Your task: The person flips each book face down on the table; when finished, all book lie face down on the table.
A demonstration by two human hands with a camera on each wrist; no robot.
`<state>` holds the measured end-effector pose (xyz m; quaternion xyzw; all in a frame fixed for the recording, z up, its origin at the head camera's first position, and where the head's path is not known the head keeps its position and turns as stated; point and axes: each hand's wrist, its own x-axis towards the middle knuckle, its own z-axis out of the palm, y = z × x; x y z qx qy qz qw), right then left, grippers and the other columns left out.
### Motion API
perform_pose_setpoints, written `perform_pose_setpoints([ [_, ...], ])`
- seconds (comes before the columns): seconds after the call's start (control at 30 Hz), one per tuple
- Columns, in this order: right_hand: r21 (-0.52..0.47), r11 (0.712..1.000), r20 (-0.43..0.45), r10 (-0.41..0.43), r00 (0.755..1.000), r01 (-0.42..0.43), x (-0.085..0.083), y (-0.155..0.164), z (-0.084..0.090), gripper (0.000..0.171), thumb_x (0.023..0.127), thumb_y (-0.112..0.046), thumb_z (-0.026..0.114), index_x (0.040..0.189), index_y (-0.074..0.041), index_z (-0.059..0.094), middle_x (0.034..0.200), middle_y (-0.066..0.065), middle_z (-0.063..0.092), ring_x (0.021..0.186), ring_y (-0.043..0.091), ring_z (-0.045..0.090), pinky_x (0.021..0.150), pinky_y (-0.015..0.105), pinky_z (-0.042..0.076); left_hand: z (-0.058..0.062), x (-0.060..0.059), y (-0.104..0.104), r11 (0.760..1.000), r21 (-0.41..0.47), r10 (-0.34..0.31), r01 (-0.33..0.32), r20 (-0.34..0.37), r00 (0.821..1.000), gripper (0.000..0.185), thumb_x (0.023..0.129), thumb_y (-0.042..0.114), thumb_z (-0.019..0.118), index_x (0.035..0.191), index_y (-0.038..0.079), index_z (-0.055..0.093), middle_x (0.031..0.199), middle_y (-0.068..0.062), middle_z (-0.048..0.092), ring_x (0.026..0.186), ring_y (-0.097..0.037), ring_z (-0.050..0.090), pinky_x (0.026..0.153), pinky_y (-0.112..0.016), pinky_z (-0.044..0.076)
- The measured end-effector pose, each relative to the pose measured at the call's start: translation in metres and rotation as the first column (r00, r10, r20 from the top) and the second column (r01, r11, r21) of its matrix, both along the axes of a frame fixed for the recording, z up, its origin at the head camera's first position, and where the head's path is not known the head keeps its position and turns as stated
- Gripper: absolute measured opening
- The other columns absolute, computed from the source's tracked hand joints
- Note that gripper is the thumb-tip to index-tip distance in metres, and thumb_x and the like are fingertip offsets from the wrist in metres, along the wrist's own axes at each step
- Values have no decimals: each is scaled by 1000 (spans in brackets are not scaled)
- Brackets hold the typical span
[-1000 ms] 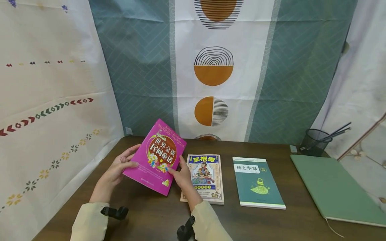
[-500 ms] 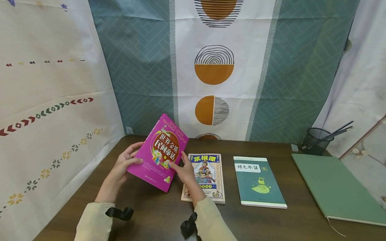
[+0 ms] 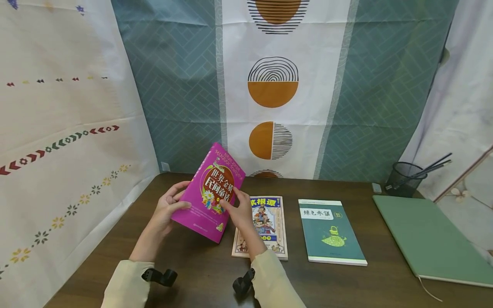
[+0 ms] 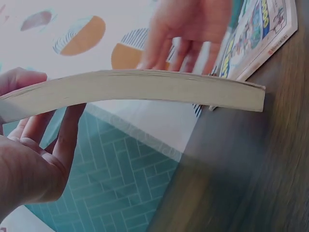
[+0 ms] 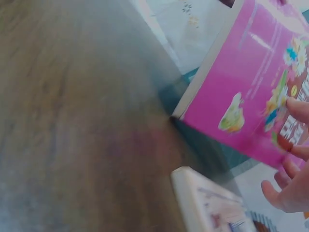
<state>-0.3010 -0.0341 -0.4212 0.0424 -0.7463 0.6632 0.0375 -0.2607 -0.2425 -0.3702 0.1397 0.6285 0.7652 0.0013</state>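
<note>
A magenta paperback book (image 3: 200,214), its cover printed with flowers and a brown oval, is held tilted above the table. At its left side my left hand (image 3: 166,212) grips it, thumb on the cover and fingers behind. My right hand (image 3: 243,214) pinches the opposite edge, with the thumb on the cover. From the left wrist, the block of pages (image 4: 145,87) looks slightly bowed. The right wrist view shows the lower cover (image 5: 217,96) and part of my right hand (image 5: 294,186). Behind my right forearm lies a comic-style book (image 3: 269,239), partly covered.
A teal book (image 3: 331,231) lies right of the comic-style one on the dark wooden table (image 3: 200,273). Farther right are a large green hardcover (image 3: 431,239) and a black mesh pen cup (image 3: 402,179) with thin sticks. Patterned cloth (image 3: 185,85) hangs behind.
Both hands have carried the magenta book a little to the right and up, tilting it slightly more. It now covers part of the comic-style book's left side. The other books stay put.
</note>
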Motion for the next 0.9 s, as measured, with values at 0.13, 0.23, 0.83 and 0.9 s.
perform_pose_setpoints([
  [0.13,-5,1000,-12,14,1000,-14,3,1,11,67,88,-29,69,148,-12,43,147,19,38,138,40,37,111,56,38,2,2,7,1000,-8,15,-15,-6,1000,48,87,-8,55,121,25,55,106,15,74,81,-7,71,67,-25,59],
  [0.23,-27,999,-8,22,1000,-22,6,2,19,68,88,-29,69,149,-15,41,147,19,37,137,40,39,110,54,40,3,4,12,1000,-13,21,-21,-8,1000,48,86,-9,56,120,25,55,107,15,73,82,-8,71,68,-25,60],
  [0.83,-115,987,-97,101,990,-112,19,5,48,73,93,-32,64,155,-23,27,145,17,36,130,33,46,105,49,47,8,14,26,993,-116,10,-26,-141,990,50,84,-10,59,122,22,54,112,19,71,90,-7,69,72,-27,60],
  [0.9,-144,983,-109,96,989,-111,20,6,52,71,93,-31,64,155,-23,28,143,17,36,131,35,46,105,50,47,9,14,29,992,-121,14,-34,-159,987,51,83,-11,59,122,22,55,112,19,71,90,-7,69,72,-27,60],
])
